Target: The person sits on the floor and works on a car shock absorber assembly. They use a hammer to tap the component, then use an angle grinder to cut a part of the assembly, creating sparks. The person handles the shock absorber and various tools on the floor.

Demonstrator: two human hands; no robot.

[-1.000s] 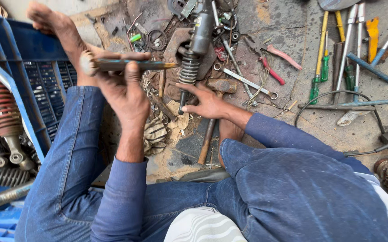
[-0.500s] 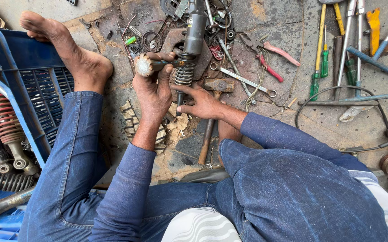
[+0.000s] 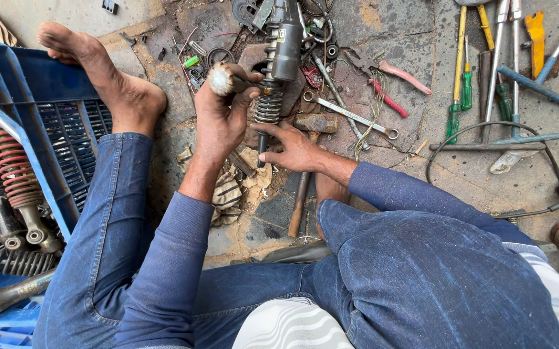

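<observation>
**Hands on shock absorber, floor workshop**

Shock absorber [image 3: 278, 71] lies on the stone floor [image 3: 383, 26] at 12 o'clock, grey body up, coil spring toward the person. Right hand [image 3: 295, 147] pinches the rod below the spring, fingers closed on it. Left hand [image 3: 222, 116] is wrapped shut round a tool handle [image 3: 221, 79], pressed to the spring. Hammer [image 3: 305, 168] just under the right wrist. Screwdrivers [image 3: 463, 84] at 2 o'clock; blue crate [image 3: 53, 123] at 9 o'clock.
</observation>
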